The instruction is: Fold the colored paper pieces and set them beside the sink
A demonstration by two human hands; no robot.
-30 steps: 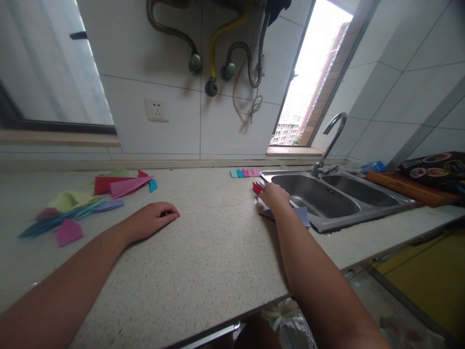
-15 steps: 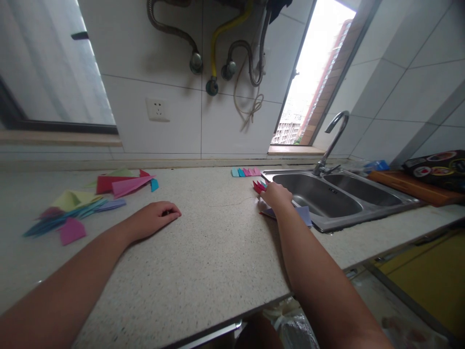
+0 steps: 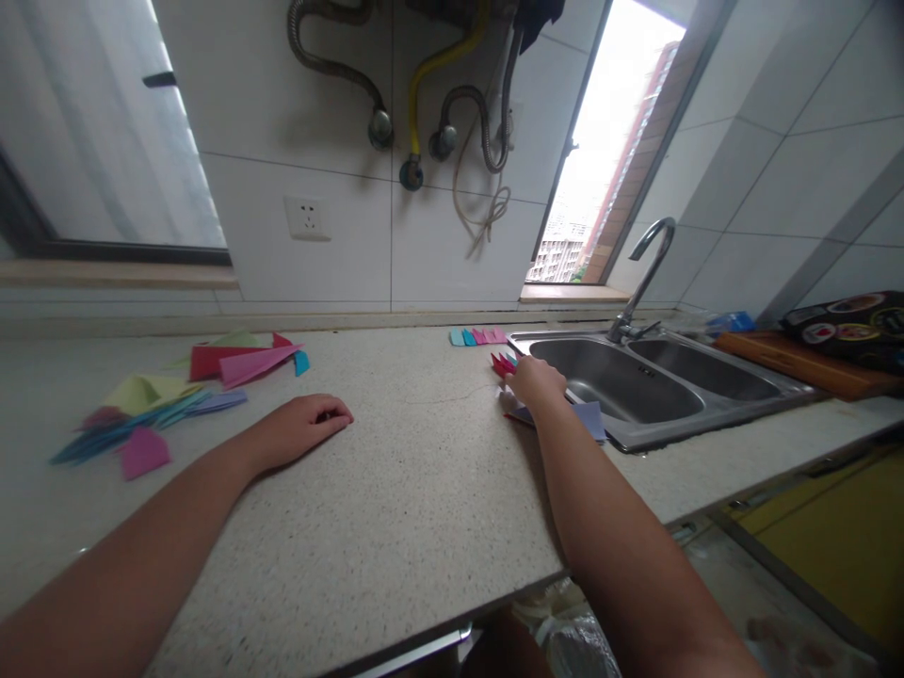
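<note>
My left hand (image 3: 314,424) rests on the counter with its fingers loosely curled toward the thumb and nothing visible in them. To its left lies a spread of coloured folded papers, among them a pink folded paper (image 3: 258,364), a yellow one (image 3: 150,392) and a pink square (image 3: 144,453). Beside the sink, my right hand (image 3: 538,381) has its fingers closed at small red folded papers (image 3: 501,363) with a bit of blue; the fingertips are partly hidden. Under that wrist sits a lavender paper (image 3: 590,420). Behind, small teal and pink folded papers (image 3: 487,336) form a row.
A steel double-bowl sink (image 3: 621,381) with a tap (image 3: 653,245) is set into the counter (image 3: 395,508) at the right. Past it are a brown wooden board (image 3: 798,363) and a dark patterned bag (image 3: 854,320). Pipes hang on the tiled wall.
Both hands keep almost the same place and pose. The view has shifted very slightly; no paper has visibly moved.
</note>
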